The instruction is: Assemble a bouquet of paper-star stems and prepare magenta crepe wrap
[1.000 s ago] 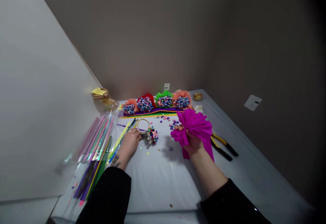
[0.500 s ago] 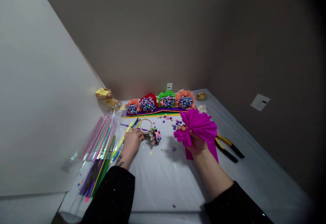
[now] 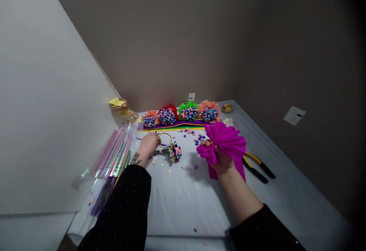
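In my right hand is a gathered, fan-shaped piece of magenta crepe paper, pinched at its folds. More flat magenta paper shows behind that wrist. My left hand reaches to the left side of a pale ring; its fingers are curled at the ring's edge, and what they pinch, if anything, is hidden. Just right of the left hand lies a bunch of small multicoloured beads or tiny flowers, with a dark stem-like part toward the hand.
Paper flowers with beaded centres line the back by the wall. Yellow-and-black pliers lie right of my right hand. Plastic-wrapped strips are at the left, near a small figure. Loose beads are scattered mid-table.
My left hand has moved forward from the coloured strips to beside the ring, its sleeve now covering more of the strips. My right hand still holds the magenta paper in nearly the same place.
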### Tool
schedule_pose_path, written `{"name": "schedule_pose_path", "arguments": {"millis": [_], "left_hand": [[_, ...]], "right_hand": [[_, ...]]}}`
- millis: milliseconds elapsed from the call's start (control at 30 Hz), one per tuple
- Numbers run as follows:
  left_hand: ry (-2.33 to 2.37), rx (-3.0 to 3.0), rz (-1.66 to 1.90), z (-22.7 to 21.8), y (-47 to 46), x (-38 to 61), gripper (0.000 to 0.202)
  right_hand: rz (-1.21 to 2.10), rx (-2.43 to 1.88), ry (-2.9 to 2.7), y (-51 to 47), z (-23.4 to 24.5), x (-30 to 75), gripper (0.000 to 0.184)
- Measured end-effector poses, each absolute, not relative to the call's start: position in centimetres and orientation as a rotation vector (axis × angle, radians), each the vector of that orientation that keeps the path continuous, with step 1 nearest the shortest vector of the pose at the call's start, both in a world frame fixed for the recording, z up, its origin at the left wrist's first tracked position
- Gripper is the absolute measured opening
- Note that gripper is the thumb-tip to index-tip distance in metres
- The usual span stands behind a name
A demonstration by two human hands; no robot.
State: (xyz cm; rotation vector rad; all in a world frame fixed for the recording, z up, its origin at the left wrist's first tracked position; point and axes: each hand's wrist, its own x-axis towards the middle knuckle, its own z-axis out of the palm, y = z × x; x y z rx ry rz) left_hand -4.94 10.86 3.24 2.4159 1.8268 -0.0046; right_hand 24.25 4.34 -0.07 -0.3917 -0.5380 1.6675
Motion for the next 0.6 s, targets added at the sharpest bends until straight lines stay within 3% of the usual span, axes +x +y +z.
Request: {"name": "schedule_pose_path", "arguments": {"millis": [267, 600], "left_hand": [[1.663, 2.337, 0.153, 2.5, 11.7, -5.0, 0.006], [1.676, 1.856, 1.078, 5.4, 9.5, -3.0, 0.018]], "right_hand": [[1.688, -0.374, -0.473, 4.3, 0.7, 24.2, 0.033], [1.641, -0.44, -0.542, 4.2, 0.4, 24.1, 0.03]]}}
